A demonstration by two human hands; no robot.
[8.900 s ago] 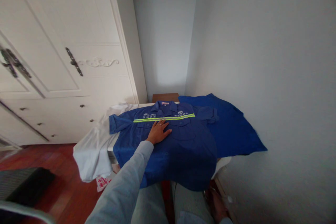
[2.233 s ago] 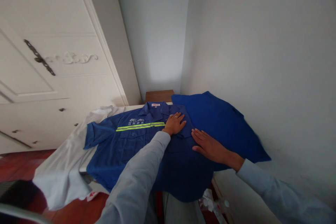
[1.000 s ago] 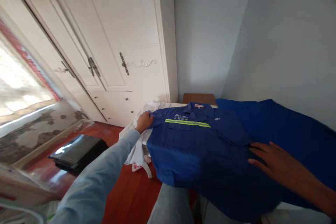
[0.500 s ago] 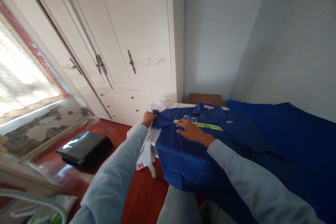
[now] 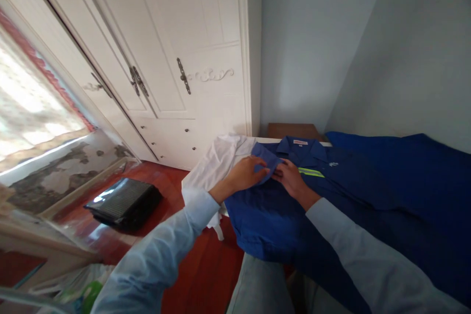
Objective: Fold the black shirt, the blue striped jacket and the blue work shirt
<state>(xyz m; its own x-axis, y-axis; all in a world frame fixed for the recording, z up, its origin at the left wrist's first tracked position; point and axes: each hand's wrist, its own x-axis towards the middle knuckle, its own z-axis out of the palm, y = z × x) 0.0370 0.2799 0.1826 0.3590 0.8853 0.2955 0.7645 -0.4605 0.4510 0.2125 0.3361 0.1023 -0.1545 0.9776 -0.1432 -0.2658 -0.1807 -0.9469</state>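
A blue work shirt (image 5: 279,206) with a yellow-green reflective stripe lies flat on a small table, collar away from me. My left hand (image 5: 245,174) pinches the shirt's left sleeve (image 5: 268,161) and has it folded in over the chest. Beside it, my right hand (image 5: 290,179) rests on the chest with fingers bent against the sleeve's edge; whether it grips the cloth is unclear. Both of my arms are in light grey-blue sleeves.
A white cloth (image 5: 217,164) hangs off the table's left side. Another blue garment (image 5: 405,167) spreads to the right against the grey wall. White wardrobe doors (image 5: 176,59) stand at the left. A black case (image 5: 123,201) lies on the red wooden floor.
My left hand has carried the sleeve from the table's left edge in over the shirt's chest. My right hand has shifted slightly right and now meets the folded sleeve.
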